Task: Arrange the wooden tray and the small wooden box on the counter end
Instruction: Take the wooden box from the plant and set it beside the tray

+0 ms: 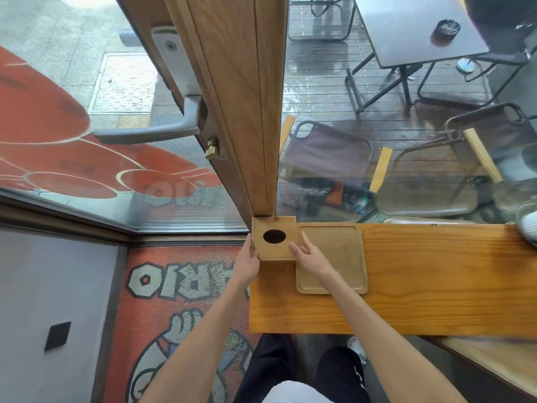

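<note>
Obs: small wooden box point(274, 237), oval hole on top, sits at the counter point(436, 280) end, centre of frame, against the foot of the wooden door post point(247, 112). Wooden tray point(334, 258) lies flat just right of it, edges touching or nearly so. Left hand point(249, 258) presses the box's left side, fingers narrow and flat on the wall. Right hand point(309, 255) hovers over the box-tray seam, fingers spread wide, gripping nothing.

Step, judged: final squaring of the box. Next: nudge tray flush, near edges aligned. Post blocks further travel; clear glass item point(527, 225) far right, well apart
</note>
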Action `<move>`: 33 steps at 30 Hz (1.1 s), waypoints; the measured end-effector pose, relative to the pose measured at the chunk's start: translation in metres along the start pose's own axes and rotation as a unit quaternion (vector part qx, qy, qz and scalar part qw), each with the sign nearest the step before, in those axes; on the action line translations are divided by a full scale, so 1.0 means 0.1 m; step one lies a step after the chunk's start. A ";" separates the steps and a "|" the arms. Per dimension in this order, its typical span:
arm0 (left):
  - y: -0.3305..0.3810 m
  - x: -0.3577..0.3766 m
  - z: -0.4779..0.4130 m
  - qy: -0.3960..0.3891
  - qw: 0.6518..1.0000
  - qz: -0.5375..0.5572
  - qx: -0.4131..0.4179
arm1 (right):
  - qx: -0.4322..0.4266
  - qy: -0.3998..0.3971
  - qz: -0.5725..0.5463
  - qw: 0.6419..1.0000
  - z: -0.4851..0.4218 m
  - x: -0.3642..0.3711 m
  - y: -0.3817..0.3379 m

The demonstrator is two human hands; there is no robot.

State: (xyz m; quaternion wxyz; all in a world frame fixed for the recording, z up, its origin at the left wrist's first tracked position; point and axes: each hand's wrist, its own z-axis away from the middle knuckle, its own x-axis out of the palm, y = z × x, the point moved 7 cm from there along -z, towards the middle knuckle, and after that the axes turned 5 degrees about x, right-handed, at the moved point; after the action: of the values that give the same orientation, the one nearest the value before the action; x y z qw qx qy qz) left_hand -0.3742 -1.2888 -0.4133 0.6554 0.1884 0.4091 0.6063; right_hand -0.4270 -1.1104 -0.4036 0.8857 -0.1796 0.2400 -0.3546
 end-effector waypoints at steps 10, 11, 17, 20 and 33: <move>-0.06 -0.02 -0.02 0.019 0.999 0.034 0.006 | 0.018 0.038 0.031 0.999 0.02 0.13 -0.02; -0.07 -0.02 -0.02 0.022 0.999 0.035 0.004 | 0.017 0.039 0.026 0.999 0.02 0.14 -0.02; -0.12 -0.02 -0.06 0.021 0.999 0.033 0.004 | 0.001 0.036 -0.025 0.999 0.00 0.14 -0.02; -0.14 -0.02 -0.07 0.028 0.999 0.024 -0.002 | -0.001 0.037 -0.028 0.999 0.00 0.15 -0.03; -0.14 -0.02 -0.07 0.034 0.999 0.004 0.000 | -0.006 0.039 -0.042 0.998 -0.01 0.15 0.02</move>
State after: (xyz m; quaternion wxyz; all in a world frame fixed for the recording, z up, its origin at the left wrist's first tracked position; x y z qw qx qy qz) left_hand -0.3705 -1.2953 -0.4270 0.6391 0.1695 0.4303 0.6145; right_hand -0.4173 -1.1198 -0.4099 0.8589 -0.1810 0.2686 -0.3967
